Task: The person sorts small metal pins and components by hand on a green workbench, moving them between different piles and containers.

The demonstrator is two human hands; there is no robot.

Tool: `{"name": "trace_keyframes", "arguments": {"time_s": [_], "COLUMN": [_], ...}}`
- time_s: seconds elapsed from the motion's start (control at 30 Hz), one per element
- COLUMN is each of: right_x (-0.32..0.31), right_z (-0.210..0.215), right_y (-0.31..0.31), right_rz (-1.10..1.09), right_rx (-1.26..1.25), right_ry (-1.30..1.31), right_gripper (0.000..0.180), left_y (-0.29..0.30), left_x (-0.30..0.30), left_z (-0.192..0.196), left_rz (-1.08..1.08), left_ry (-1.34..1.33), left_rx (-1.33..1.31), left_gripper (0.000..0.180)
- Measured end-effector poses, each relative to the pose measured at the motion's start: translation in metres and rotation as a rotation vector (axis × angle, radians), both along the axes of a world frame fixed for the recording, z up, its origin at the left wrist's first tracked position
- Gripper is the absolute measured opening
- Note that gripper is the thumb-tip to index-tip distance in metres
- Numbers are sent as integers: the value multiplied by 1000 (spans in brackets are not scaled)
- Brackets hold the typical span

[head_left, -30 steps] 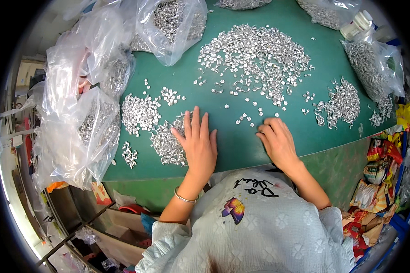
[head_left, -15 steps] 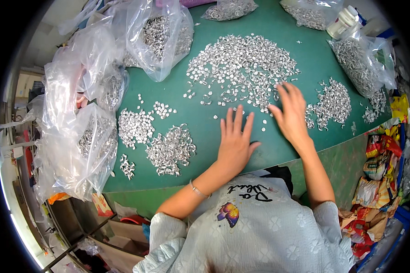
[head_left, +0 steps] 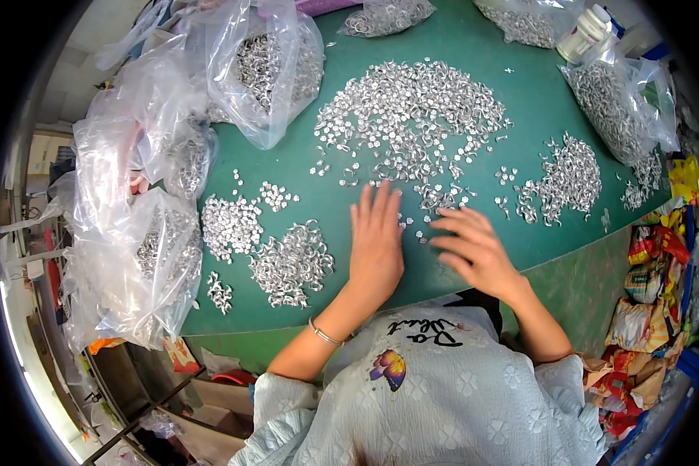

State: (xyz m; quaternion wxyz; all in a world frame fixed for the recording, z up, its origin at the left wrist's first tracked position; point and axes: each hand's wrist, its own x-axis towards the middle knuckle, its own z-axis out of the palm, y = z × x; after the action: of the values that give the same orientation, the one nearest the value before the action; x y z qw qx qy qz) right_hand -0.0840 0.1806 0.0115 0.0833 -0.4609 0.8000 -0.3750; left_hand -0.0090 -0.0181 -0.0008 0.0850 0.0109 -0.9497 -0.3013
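A large pile of small silvery metal pieces covers the far middle of the green table. Some are flower-shaped, others curved. My left hand lies flat at the pile's near edge, its fingers stretched forward. To its right, my right hand is open, fingers spread and pointing left, with nothing seen in them. Between and just beyond the fingertips is a small loose group of pieces. On the left sit a heap of flower-shaped pieces and a heap of curved pieces. Another curved heap lies right.
Clear plastic bags of metal parts crowd the left edge. An open bag stands far left, and a filled bag lies far right near a white bottle. Colourful wrappers are piled beyond the table's right side.
My right hand has drawn back toward me and slightly left. My left hand has shifted left. A small group of pieces now lies nearer me, apart from the big pile.
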Motion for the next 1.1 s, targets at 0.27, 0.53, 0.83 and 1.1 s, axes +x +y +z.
{"name": "trace_keyframes", "arguments": {"time_s": [0.27, 0.53, 0.83, 1.1], "right_x": [-20, -36, -10, -50], "right_z": [2, -8, 3, -9], "right_y": [-9, -10, 6, -19], "right_rz": [-405, -533, -367, -444], "right_rx": [57, 140, 128, 129], "right_ry": [332, 376, 182, 297], "right_gripper": [22, 16, 9, 6], "left_y": [9, 21, 4, 11], "left_x": [3, -4, 9, 9], "left_z": [-8, 3, -2, -5], "left_rz": [-213, -232, -124, -119], "left_ry": [-23, 42, 26, 43], "left_rx": [-94, -123, -88, -59], "left_gripper": [50, 46, 43, 36]}}
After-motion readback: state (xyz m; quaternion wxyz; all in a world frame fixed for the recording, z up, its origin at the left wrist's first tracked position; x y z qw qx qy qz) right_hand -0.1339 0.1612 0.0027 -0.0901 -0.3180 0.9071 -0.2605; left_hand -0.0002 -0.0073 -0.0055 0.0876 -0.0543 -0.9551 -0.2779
